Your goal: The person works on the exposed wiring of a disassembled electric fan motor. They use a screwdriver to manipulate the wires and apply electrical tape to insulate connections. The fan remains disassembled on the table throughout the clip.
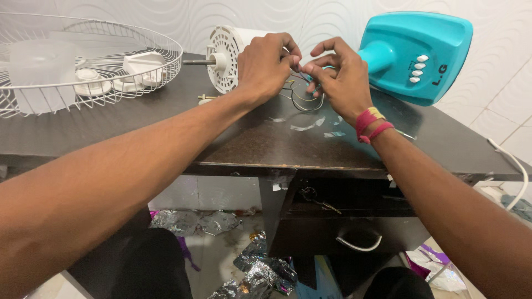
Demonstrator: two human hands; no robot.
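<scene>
A white wall with a wavy relief pattern stands behind a dark tabletop, and I am looking down at it over both forearms. My left hand is curled shut, its fingertips pinching the thin wires that loop in yellow, green and dark strands on the tabletop just below it. My right hand meets it from the other side, thumb and forefinger closed on the same wires, the other fingers half bent above them. A pink and yellow thread band circles the right wrist. The wires lie between the two hands, near the middle of the tabletop towards the back.

Just behind the left hand lies a white fan motor on its side, its metal shaft pointing left. To the right of the right hand a turquoise fan base is tipped over, with a row of white buttons on its face. Far left rests a white wire fan guard, with white plastic parts and a clear blade inside it. A few bits of clear tape lie on the tabletop in front of the hands. A white cable hangs off the right edge. Below, crumpled foil lies on the floor, and a drawer has a white handle.
</scene>
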